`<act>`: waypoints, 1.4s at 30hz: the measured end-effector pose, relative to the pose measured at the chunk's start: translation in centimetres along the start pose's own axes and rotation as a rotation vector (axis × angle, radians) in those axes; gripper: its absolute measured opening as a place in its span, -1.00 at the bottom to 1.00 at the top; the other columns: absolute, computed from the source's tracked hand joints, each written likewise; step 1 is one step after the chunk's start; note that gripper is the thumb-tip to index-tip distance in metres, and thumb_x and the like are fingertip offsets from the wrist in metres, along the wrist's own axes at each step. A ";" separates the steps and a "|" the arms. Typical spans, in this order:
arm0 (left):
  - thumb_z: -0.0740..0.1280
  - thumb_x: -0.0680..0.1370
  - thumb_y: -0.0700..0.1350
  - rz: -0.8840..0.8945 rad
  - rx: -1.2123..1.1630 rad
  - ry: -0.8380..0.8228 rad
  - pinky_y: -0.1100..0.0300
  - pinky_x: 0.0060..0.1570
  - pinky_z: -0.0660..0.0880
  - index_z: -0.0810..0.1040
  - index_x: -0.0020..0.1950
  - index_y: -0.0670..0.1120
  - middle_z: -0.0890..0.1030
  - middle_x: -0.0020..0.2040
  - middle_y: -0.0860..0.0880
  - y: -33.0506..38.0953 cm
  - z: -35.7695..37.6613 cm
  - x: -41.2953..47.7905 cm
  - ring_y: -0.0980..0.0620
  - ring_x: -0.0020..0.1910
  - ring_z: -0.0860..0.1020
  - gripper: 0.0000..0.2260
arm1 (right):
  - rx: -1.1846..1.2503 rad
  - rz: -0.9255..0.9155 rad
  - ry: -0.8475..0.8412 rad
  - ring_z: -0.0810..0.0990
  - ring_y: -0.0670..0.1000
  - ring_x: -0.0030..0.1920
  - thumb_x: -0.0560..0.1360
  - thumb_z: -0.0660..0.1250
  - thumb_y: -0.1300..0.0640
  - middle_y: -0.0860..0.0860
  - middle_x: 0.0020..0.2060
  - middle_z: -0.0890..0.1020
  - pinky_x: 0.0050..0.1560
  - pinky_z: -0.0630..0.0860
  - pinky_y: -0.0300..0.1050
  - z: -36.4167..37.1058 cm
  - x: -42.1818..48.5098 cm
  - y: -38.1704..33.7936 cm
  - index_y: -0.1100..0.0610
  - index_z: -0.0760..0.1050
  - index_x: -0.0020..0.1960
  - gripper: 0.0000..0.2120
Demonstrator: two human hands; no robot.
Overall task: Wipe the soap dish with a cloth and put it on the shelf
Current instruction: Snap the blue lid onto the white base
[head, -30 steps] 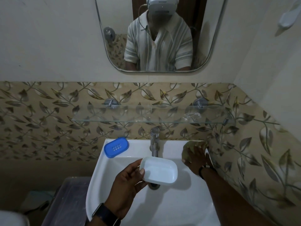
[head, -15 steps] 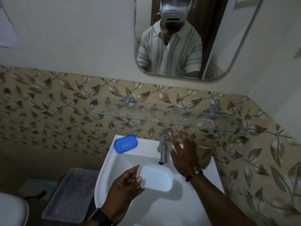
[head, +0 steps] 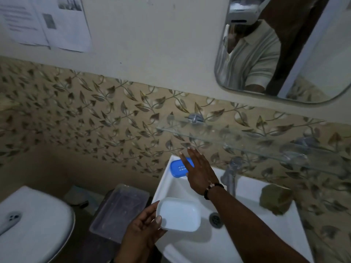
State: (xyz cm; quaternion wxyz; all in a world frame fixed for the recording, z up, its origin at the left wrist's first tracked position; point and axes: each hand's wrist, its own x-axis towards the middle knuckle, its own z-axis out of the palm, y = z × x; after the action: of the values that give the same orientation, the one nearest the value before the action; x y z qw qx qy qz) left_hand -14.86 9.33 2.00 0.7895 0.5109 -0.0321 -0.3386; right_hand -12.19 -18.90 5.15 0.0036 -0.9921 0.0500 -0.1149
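Note:
My left hand [head: 141, 229] grips the white soap dish tray [head: 178, 216] by its left edge, over the basin's left side. My right hand [head: 197, 170] stretches out flat, fingers apart, over the blue perforated soap dish part [head: 177, 168] lying on the sink's back left corner; I cannot tell whether it touches it. A brownish-green cloth [head: 275, 199] lies crumpled on the sink's right rim. The glass shelf [head: 247, 143] runs along the leaf-patterned tiles above the sink.
The white sink [head: 245, 242] has a metal tap [head: 231, 177] at its back and a drain [head: 215, 219]. A translucent plastic bin [head: 118, 209] stands left of the sink, a white toilet [head: 32, 224] further left. A mirror [head: 281, 44] hangs top right, papers [head: 45, 21] top left.
My right hand left the cloth on the right rim and swung left past the tap, now over the blue part. My head turned left. The left hand kept hold of the white tray.

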 end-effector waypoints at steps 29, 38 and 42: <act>0.47 0.35 -0.24 0.007 -0.097 0.095 0.06 -0.20 0.70 0.64 0.20 -0.18 0.76 0.07 -0.15 4.0 -1.1 1.8 -0.09 -0.01 0.74 -0.59 | 0.008 0.202 0.145 0.52 0.19 0.09 0.48 0.23 0.33 0.01 0.02 0.60 -0.05 0.37 0.05 -1.6 2.0 -2.8 -0.09 0.34 0.50 -0.36; 0.48 0.43 -0.16 0.047 -0.169 -0.002 -0.26 0.35 0.44 0.66 0.23 -0.14 0.67 0.24 -0.26 5.6 3.3 4.6 -0.27 0.24 0.61 -0.63 | 0.346 0.100 0.467 0.54 0.13 -0.04 0.58 0.28 0.32 0.04 -0.02 0.62 -0.04 0.49 0.04 -11.5 -3.2 -1.7 0.06 0.45 0.44 -0.55; 0.47 0.44 -0.13 0.062 -0.135 -0.018 -0.08 0.11 0.64 0.64 0.26 -0.11 0.66 0.27 -0.21 5.8 5.4 5.1 -0.21 0.25 0.61 -0.62 | 0.618 0.119 0.302 0.57 -0.13 0.10 0.61 0.22 0.00 -0.18 0.12 0.62 0.08 0.49 -0.15 -14.2 -5.6 -0.9 -0.14 0.51 0.32 -0.70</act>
State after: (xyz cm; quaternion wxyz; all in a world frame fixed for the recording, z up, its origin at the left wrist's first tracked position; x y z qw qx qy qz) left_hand -10.19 3.66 7.91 0.8321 0.4521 -0.0320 -0.3198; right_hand -20.73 -17.35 17.75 0.3033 -0.9112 0.0705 -0.2698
